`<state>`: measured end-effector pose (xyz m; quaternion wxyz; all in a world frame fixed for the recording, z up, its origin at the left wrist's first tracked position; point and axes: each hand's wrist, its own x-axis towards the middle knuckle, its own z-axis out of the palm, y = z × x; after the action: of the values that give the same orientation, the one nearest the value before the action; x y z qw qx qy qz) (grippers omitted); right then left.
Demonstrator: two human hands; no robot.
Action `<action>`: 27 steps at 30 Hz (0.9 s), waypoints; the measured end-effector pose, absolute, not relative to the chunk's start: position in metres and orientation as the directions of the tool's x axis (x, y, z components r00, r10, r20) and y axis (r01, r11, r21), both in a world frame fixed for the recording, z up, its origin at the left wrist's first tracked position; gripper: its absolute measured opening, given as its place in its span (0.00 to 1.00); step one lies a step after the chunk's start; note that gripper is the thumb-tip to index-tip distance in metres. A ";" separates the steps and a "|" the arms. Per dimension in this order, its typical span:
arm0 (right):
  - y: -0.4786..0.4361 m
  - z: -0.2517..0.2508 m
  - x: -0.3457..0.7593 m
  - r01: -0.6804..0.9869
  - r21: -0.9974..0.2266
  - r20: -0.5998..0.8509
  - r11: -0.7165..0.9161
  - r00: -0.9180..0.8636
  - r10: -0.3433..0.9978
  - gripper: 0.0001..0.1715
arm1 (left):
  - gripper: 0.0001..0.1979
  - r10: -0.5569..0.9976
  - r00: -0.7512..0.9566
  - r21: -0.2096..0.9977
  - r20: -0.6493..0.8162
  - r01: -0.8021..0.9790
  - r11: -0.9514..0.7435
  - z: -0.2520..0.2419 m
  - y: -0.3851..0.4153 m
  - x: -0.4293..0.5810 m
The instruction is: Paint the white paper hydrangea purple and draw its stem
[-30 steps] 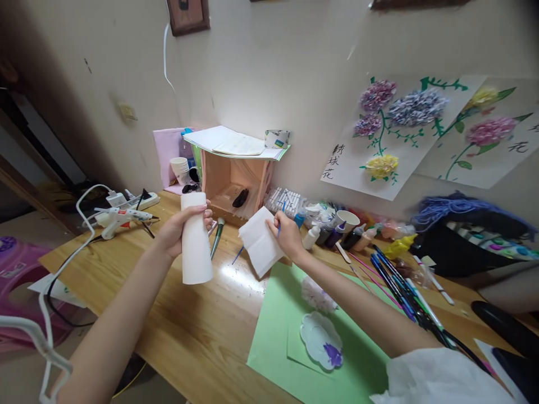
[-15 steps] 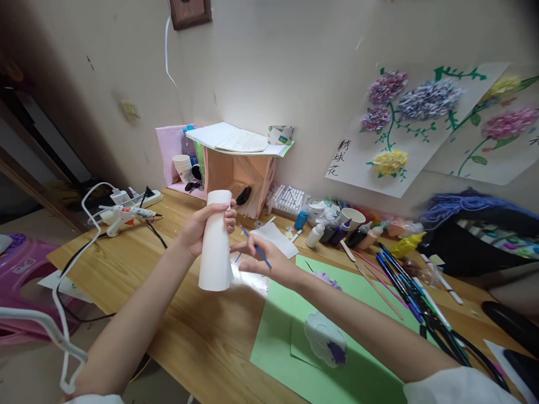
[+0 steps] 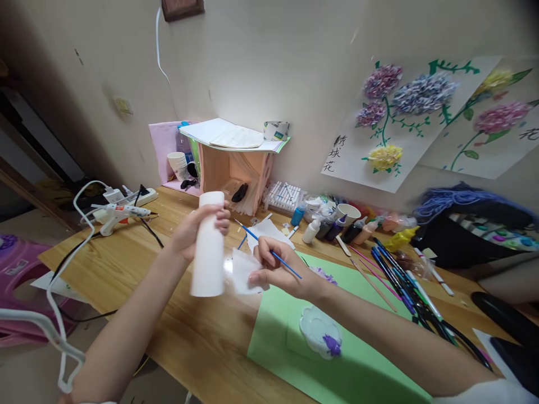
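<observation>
White cylindrical roll (image 3: 207,252) gripped by left fingers (image 3: 223,219); right fingers (image 3: 261,277) hold tissue (image 3: 242,271), blue brush (image 3: 287,265).

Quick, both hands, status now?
Left hand: closed around the white roll.
Right hand: closed, holding a blue brush and a thin white sheet.

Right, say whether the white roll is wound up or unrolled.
Wound up: in the left hand, the white roll is a smooth cylinder, no loose end visible; the white sheet in the right hand is apart.
</observation>
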<state>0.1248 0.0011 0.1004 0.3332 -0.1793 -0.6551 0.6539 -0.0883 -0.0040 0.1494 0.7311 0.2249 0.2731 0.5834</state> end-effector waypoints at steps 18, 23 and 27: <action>0.144 0.136 0.194 0.258 -0.900 0.383 0.352 0.079 0.920 0.24 | 0.17 0.974 0.192 0.986 -0.122 -0.091 0.141 0.120 0.011 -0.064; 0.152 0.101 0.152 0.360 -0.887 0.317 0.289 0.021 0.948 0.23 | 0.10 0.960 0.209 0.844 -0.185 0.534 0.046 0.108 0.018 -0.057; 0.129 0.054 0.120 0.510 -0.827 0.222 0.236 -0.090 0.971 0.21 | 0.04 0.950 0.219 0.663 -0.221 0.748 -0.018 0.091 0.017 -0.056</action>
<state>0.1198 0.1288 0.0539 0.3967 -0.5456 -0.6787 0.2903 -0.0559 0.0169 0.0910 0.3488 0.6985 0.6078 0.1449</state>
